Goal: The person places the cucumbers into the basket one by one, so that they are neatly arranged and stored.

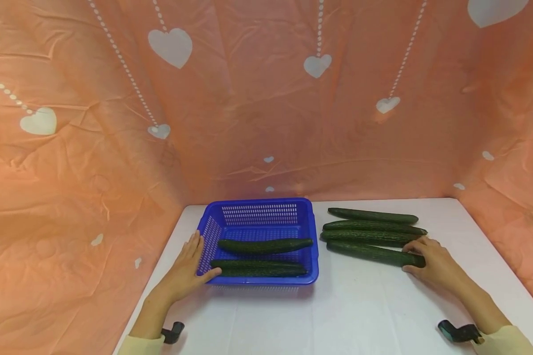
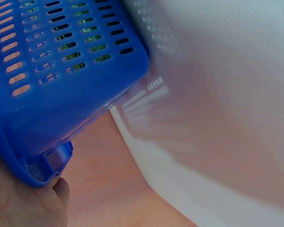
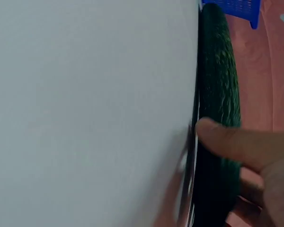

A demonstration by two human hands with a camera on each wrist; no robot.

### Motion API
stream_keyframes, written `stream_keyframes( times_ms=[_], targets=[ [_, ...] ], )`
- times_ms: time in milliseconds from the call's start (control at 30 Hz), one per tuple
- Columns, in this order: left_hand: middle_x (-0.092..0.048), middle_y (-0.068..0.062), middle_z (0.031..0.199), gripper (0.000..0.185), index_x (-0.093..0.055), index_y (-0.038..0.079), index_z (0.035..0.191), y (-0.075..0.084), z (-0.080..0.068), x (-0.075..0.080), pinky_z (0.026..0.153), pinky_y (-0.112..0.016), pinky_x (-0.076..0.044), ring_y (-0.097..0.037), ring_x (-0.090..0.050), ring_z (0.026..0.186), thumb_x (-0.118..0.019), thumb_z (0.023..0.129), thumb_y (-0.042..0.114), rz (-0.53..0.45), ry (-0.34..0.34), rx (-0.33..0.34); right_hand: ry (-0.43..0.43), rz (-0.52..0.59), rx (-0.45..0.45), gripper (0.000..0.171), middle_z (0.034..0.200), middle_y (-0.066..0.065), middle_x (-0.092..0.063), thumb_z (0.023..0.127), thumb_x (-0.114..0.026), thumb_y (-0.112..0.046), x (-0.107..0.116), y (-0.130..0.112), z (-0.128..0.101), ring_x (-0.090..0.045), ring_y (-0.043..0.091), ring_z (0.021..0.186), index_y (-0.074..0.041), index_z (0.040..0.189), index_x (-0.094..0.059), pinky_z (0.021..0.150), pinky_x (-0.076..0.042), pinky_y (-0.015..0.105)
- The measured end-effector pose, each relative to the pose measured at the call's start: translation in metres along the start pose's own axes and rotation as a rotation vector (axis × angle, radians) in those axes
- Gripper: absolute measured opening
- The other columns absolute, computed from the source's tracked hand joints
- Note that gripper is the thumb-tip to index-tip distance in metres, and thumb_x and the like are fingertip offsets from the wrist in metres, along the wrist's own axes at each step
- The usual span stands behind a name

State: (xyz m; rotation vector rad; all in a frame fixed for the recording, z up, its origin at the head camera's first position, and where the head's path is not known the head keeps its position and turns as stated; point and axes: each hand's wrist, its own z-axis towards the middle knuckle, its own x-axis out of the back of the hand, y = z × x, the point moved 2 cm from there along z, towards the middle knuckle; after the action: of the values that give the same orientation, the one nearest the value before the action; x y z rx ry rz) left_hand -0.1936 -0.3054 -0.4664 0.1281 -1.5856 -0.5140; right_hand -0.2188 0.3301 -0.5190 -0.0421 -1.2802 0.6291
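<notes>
Steadying a blue basket [image 1: 258,217] with the flat left hand [image 1: 187,268], a person closes the right hand [image 1: 431,261] around the nearest cucumber [image 1: 373,253] on the white worktop [image 1: 373,310].

Gripped at one end only, the long cucumber could droop, slip, or nudge the three cucumbers [image 1: 373,227] beside it; two more [image 1: 262,256] already lie in the basket.

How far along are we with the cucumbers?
Two cucumbers already lie in the blue basket. The right hand grips the nearest cucumber on the table, while the left hand rests against the basket. Three others remain beside it.
</notes>
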Motion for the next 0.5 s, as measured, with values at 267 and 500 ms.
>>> stream_keyframes(
  times_ms=[267, 500],
  targets=[
    [0.003, -0.025, 0.178, 0.112, -0.011, -0.01, 0.167, 0.0, 0.0, 0.0, 0.131, -0.066, -0.007, -0.047, 0.004, 0.164, -0.067, 0.1, 0.061, -0.008, 0.001, -0.005, -0.009, 0.203, -0.099, 0.042, 0.131, 0.028, -0.066, 0.092, -0.087, -0.019, 0.018, -0.009, -0.005, -0.06, 0.059, 0.121, -0.011, 0.126, -0.065, 0.089, -0.05, 0.069],
    [0.003, -0.025, 0.178, 0.112, -0.012, -0.009, 0.167, 0.0, 0.0, 0.0, 0.13, -0.067, -0.008, -0.048, 0.003, 0.164, -0.066, 0.1, 0.063, 0.001, -0.002, 0.002, 0.095, 0.163, -0.084, 0.045, 0.13, 0.023, -0.07, 0.087, -0.091, -0.018, 0.037, -0.013, -0.005, -0.066, 0.018, 0.111, -0.018, 0.125, -0.068, 0.078, -0.052, 0.038]
  ],
)
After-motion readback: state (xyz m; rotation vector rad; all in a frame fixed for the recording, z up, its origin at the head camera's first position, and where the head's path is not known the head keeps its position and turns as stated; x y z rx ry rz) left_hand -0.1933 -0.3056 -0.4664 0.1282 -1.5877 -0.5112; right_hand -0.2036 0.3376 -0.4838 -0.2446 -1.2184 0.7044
